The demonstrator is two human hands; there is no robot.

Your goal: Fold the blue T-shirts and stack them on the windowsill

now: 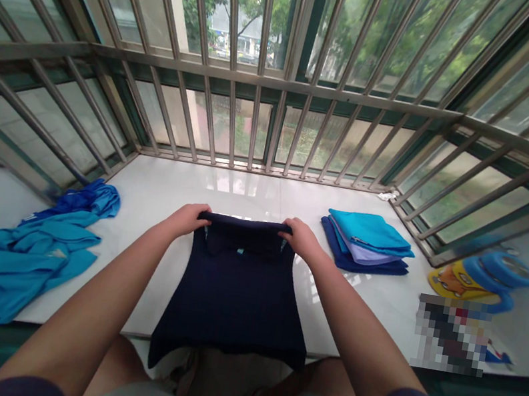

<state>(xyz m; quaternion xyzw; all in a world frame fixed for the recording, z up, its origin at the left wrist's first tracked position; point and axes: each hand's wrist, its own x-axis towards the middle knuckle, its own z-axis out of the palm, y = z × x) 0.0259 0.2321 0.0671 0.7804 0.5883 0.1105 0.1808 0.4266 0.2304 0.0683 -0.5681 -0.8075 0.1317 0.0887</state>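
A dark navy shirt (236, 288) is spread on the white sill in front of me, its lower end hanging over the near edge. My left hand (193, 218) grips its far left corner, fingers closed on the cloth. At the far right corner, my right hand (296, 236) pinches the fabric in the same way. The far edge between both hands looks straight and taut. A small light label (240, 251) shows near that edge.
On the right lies a stack of folded clothes (366, 242) in turquoise, lilac and navy. Crumpled turquoise cloth (39, 255) and blue cloth (86, 201) lie left. A blue-and-yellow bottle (477, 277) stands far right on the white sill (240, 187). Metal bars (264, 81) line the window.
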